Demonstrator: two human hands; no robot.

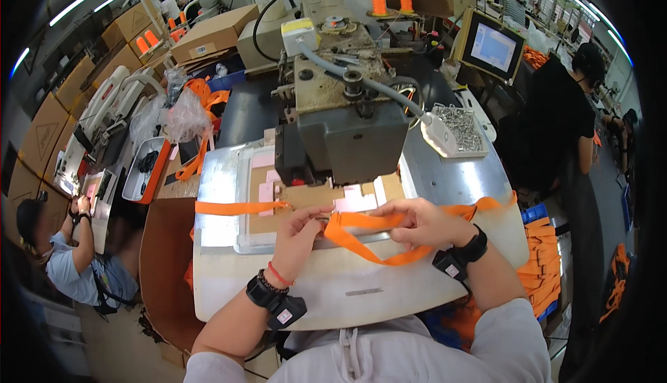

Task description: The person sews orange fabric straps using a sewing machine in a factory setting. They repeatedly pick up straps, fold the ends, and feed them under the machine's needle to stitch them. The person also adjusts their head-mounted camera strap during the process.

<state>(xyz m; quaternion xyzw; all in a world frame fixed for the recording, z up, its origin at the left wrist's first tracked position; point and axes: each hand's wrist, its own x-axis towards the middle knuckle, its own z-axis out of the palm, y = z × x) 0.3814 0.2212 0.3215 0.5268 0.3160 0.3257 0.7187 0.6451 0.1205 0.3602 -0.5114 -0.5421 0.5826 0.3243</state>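
An orange webbing strap (361, 247) is folded into a loop between my hands, over the front of the sewing machine's work plate. My left hand (297, 238) is closed, pinching at the loop's left end, where a small metal fitting (334, 216) shows; its exact kind is too small to tell. My right hand (429, 223) is closed on the strap's upper and right part. From there the strap trails right across the table. Another stretch of orange strap (240, 208) lies flat on the left of the plate, its end near my left fingers.
The sewing machine head (347, 140) overhangs the plate just beyond my hands. A white tray of metal pieces (458, 129) stands at right, below a screen (490, 48). Stacked orange straps (540, 261) hang at lower right. Co-workers sit at left (94, 258) and right (556, 105).
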